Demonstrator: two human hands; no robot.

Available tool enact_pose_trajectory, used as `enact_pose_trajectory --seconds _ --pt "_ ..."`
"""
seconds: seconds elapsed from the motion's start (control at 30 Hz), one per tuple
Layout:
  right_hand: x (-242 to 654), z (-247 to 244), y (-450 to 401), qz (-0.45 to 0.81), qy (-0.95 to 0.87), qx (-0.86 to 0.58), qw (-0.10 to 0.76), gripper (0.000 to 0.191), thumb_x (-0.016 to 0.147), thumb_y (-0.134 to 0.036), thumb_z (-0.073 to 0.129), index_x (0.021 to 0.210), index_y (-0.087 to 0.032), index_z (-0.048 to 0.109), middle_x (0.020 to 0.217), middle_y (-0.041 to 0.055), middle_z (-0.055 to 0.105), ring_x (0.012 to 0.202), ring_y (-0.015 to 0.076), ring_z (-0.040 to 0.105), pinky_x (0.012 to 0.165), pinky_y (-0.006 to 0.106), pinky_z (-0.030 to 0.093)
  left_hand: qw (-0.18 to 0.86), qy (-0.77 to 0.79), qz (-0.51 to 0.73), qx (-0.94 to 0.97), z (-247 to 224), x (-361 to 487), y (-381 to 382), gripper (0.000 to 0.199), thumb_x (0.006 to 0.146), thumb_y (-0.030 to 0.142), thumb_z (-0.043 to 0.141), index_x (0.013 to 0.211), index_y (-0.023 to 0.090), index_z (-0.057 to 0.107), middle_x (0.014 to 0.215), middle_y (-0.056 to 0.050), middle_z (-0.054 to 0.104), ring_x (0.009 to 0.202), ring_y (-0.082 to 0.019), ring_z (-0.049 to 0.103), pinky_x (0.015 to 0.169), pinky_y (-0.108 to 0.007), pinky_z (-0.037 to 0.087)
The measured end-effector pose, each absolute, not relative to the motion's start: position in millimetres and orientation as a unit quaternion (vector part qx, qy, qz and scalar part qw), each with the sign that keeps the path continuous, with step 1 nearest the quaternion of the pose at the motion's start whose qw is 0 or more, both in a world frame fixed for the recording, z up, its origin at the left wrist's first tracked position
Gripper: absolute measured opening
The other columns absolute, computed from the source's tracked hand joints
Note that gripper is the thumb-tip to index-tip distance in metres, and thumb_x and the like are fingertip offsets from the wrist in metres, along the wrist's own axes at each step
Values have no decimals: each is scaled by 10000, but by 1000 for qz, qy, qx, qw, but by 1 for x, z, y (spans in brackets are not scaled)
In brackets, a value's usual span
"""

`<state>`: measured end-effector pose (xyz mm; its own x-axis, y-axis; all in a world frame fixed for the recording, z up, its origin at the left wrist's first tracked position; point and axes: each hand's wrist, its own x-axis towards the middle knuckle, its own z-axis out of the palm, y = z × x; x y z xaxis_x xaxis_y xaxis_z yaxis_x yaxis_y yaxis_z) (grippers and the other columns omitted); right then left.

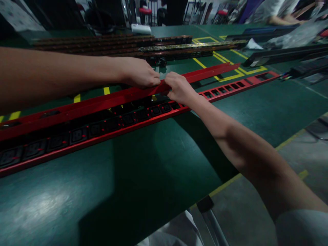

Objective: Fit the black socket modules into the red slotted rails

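My left hand (pixel 142 73) is closed over the upper edge of a long red metal channel (pixel 107 101), knuckles up. Close beside it, my right hand (pixel 178 87) grips the same channel from the near side, its fingers curled and their tips hidden. The channel runs lengthwise, slanting from the left edge up to the right. Just in front lies a red slotted strip (pixel 143 119) with black power sockets (pixel 79 134) along its left part. Farther right its rectangular openings (pixel 224 89) hold no sockets. Dark parts between channel and strip are hard to make out.
Several long copper-coloured bars (pixel 89 42) lie across the back of the green table (pixel 153 153), near a white roll (pixel 141 29). Dark rails (pixel 284 56) and clear plastic wrap (pixel 294 38) are at right. Another person's arms (pixel 283 19) rest on the far side.
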<state>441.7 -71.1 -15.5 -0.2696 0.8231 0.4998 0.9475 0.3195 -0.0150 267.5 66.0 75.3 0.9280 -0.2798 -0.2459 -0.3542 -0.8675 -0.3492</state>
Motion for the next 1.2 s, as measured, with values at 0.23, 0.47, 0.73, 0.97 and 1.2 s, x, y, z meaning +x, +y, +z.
enact_pose_trajectory --seconds 0.23,0.47,0.73,0.97,1.2 --pt "442 -13 -73 -138 -793 -553 216 204 830 -108 560 812 -231 399 865 51 495 892 240 511 813 405 486 292 147 162 -931 83 270 54 393 919 128 347 1189 140 632 1115 -123 667 852 -233 592 790 -424 546" --pt "436 -7 -80 -106 -783 -573 218 132 808 -100 557 810 -213 487 877 94 551 915 277 508 821 423 450 60 184 75 -978 66 273 85 493 872 469 362 1250 416 673 834 -31 721 931 -276 572 902 -512 497" --pt "438 -10 -79 -97 -776 -575 242 87 820 -125 558 803 -205 528 867 88 555 903 268 505 792 396 431 90 129 139 -978 82 272 64 514 869 440 362 1201 227 691 953 -111 721 911 -276 590 897 -508 489" --pt "434 -6 -82 -98 -780 -566 248 117 844 -117 554 777 -207 522 812 70 533 863 249 495 767 376 429 163 171 121 -964 84 270 57 483 870 393 316 1180 372 685 994 -98 732 790 -267 558 747 -487 531" --pt "438 -9 -81 -96 -779 -568 248 101 851 -136 574 788 -206 541 846 80 552 889 263 516 791 396 437 139 144 127 -972 81 272 61 368 859 444 463 1113 307 692 928 -80 708 823 -259 583 794 -506 541"
